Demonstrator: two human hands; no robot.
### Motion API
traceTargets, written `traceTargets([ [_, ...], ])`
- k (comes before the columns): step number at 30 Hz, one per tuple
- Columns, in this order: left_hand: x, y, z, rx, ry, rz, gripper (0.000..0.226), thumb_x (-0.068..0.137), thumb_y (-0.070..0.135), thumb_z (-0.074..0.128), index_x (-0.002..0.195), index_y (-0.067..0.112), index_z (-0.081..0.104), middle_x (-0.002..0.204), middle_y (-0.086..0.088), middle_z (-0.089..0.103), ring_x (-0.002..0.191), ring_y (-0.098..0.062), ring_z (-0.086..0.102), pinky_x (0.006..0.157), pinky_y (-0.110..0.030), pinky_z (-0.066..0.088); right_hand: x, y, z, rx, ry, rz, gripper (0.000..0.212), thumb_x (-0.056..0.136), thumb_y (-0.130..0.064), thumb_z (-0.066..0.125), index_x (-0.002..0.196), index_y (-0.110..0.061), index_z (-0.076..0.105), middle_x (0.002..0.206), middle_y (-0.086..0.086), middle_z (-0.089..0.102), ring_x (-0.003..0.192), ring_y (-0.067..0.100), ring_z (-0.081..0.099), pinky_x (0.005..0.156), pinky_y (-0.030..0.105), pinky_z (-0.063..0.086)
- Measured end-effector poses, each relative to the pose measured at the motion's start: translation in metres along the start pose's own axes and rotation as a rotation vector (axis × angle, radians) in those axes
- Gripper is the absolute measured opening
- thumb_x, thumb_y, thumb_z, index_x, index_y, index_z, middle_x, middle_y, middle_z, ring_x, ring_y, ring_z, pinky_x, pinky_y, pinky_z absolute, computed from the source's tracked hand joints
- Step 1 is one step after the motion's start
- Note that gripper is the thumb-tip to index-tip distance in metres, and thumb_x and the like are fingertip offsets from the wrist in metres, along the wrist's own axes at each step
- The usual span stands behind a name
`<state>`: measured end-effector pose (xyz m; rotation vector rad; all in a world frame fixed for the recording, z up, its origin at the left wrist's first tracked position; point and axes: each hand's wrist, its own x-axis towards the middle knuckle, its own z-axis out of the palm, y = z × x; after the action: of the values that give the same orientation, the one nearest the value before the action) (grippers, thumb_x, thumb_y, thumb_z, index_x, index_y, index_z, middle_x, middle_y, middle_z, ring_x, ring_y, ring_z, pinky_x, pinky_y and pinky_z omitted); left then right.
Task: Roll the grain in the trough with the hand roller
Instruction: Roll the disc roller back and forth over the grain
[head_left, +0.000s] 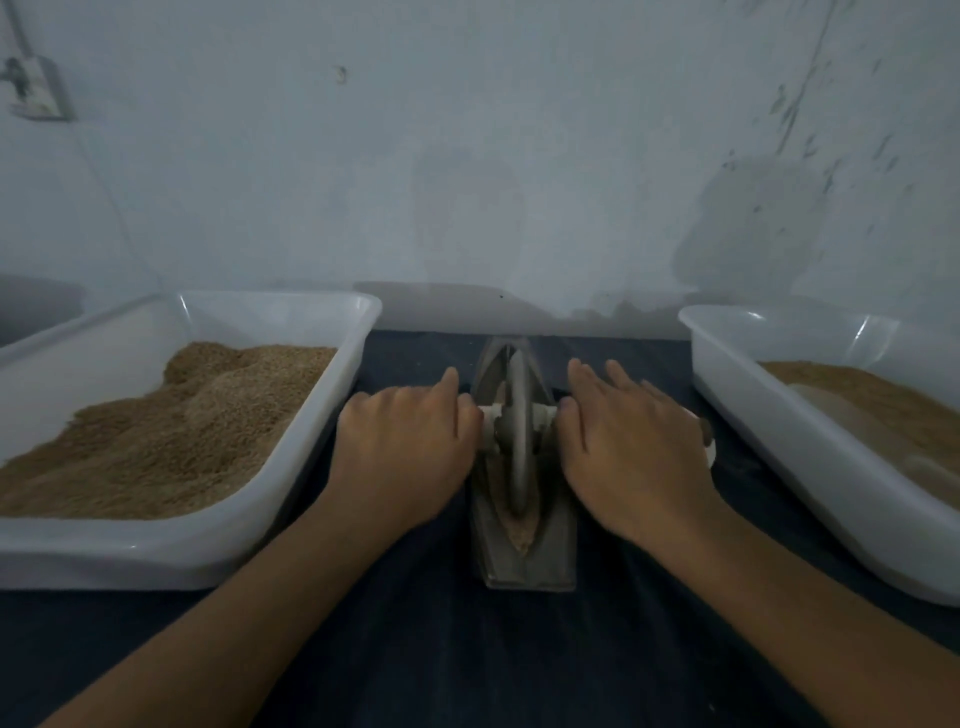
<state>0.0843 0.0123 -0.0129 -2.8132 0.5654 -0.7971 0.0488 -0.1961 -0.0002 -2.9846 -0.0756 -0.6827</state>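
A narrow grey metal trough (556, 545) lies lengthwise on the dark cloth, centre. A grey roller wheel (519, 431) stands upright in its groove, on a pale axle that sticks out on both sides. A little brown grain (521, 535) lies in the groove's near end. My left hand (405, 452) rests palm-down on the left handle, fingers fairly straight. My right hand (634, 447) lies flat on the right handle, fingers stretched forward; the handle's end (707, 436) shows past my hand.
A white tray (156, 551) heaped with brown grain stands on the left. A second white tray (810, 467) with finer brown material stands on the right. A pale wall rises just behind the trough. Dark cloth (467, 649) covers the table.
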Motion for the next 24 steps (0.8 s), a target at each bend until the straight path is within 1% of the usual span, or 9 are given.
traceTargets([
  [2,-0.002,0.002,-0.005,-0.136,0.013,-0.083,0.074,0.095,0.041,-0.001,0.126,0.02,0.063,0.144,0.007,0.063,0.088,-0.021,0.065,0.069,-0.035,0.045,-0.015,-0.002,-0.006,-0.079,0.047,-0.002,0.066,0.105,-0.043,0.017,0.154,-0.01,0.046,0.151,0.009,0.056,0.142,0.028,0.05,0.107,0.042,0.047],
  [4,0.004,0.002,-0.005,-0.245,0.012,-0.144,0.071,0.098,0.041,0.008,0.141,0.022,0.062,0.147,0.008,0.062,0.098,-0.023,0.067,0.08,-0.037,0.051,-0.015,-0.006,-0.009,-0.13,0.012,0.004,0.069,0.104,-0.045,0.014,0.153,-0.01,0.048,0.152,0.009,0.055,0.14,0.027,0.052,0.097,0.041,0.053],
  [7,0.025,0.001,0.008,-0.106,-0.027,-0.092,0.047,0.107,0.037,0.018,0.109,0.025,0.064,0.149,0.007,0.059,0.099,-0.026,0.067,0.078,-0.036,0.053,0.009,-0.004,-0.002,-0.112,0.005,0.014,0.063,0.104,-0.042,0.013,0.135,-0.015,0.061,0.124,0.005,0.07,0.11,0.027,0.067,0.072,0.036,0.047],
  [9,0.041,-0.001,0.018,0.012,-0.068,-0.054,0.035,0.108,0.034,0.023,0.094,0.022,0.052,0.129,-0.001,0.068,0.092,-0.027,0.066,0.073,-0.035,0.051,0.036,0.002,0.01,-0.045,-0.01,0.024,0.055,0.102,-0.04,0.014,0.104,-0.018,0.066,0.098,0.003,0.068,0.091,0.027,0.064,0.069,0.038,0.041],
  [11,0.065,-0.006,0.03,-0.017,-0.099,-0.094,0.03,0.106,0.029,0.029,0.091,0.019,0.052,0.106,-0.004,0.067,0.087,-0.028,0.061,0.07,-0.037,0.044,0.069,0.008,0.024,-0.085,-0.056,0.03,0.048,0.1,-0.037,0.013,0.081,-0.02,0.054,0.096,0.005,0.067,0.088,0.028,0.061,0.07,0.037,0.036],
  [13,0.09,-0.011,0.041,-0.101,-0.156,-0.156,0.03,0.105,0.028,0.031,0.087,0.018,0.053,0.102,-0.004,0.064,0.084,-0.027,0.055,0.072,-0.038,0.038,0.098,0.01,0.033,-0.116,-0.084,0.035,0.043,0.103,-0.036,0.019,0.078,-0.022,0.051,0.102,0.007,0.07,0.09,0.028,0.059,0.071,0.036,0.032],
  [17,0.113,-0.017,0.051,-0.233,-0.2,-0.297,0.035,0.103,0.034,0.028,0.085,0.021,0.055,0.098,-0.003,0.057,0.09,-0.03,0.057,0.077,-0.04,0.038,0.126,0.01,0.04,-0.083,-0.07,0.071,0.052,0.105,-0.039,0.025,0.082,-0.02,0.067,0.102,0.007,0.072,0.085,0.027,0.058,0.071,0.035,0.031],
  [21,0.083,-0.012,0.045,-0.135,-0.109,-0.197,0.028,0.105,0.03,0.029,0.09,0.02,0.05,0.101,-0.005,0.062,0.084,-0.03,0.056,0.065,-0.035,0.032,0.1,0.005,0.036,-0.073,0.047,0.025,0.049,0.104,-0.042,0.028,0.065,-0.022,0.05,0.086,0.006,0.069,0.076,0.027,0.057,0.066,0.036,0.031],
  [24,0.044,-0.007,0.034,0.03,-0.006,-0.033,0.019,0.107,0.025,0.031,0.09,0.021,0.038,0.097,-0.003,0.062,0.079,-0.028,0.059,0.058,-0.033,0.031,0.059,0.0,0.024,-0.087,0.128,-0.023,0.046,0.104,-0.035,0.029,0.085,-0.016,0.066,0.09,0.008,0.072,0.093,0.033,0.067,0.067,0.039,0.041],
])
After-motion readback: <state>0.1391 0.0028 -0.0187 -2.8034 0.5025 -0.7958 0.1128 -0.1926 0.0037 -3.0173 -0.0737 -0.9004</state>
